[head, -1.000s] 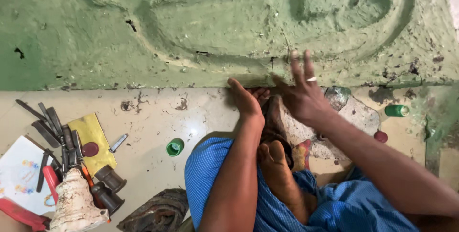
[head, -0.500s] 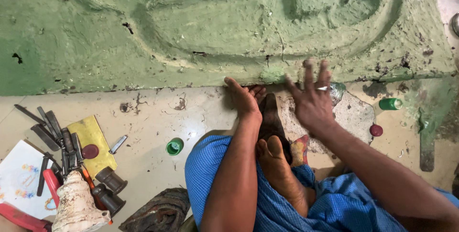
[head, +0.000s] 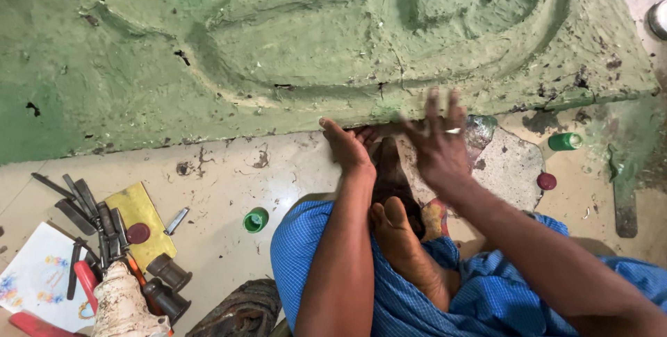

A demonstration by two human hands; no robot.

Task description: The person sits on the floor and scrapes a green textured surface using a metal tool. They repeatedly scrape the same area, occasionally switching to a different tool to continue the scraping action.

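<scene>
My right hand (head: 441,146) has slid rightward along the green slab's (head: 208,73) lower edge, fingers spread, gripping nothing; left hand (head: 345,144) stays tucked beside it, empty.

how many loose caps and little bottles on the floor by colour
Green cap: 1
Green bottle: 1
Dark red caps: 2
Total: 4

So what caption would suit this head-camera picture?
Seated person presses left hand and ringed right hand against the edge of a green clay slab, tools lying nearby.
</scene>
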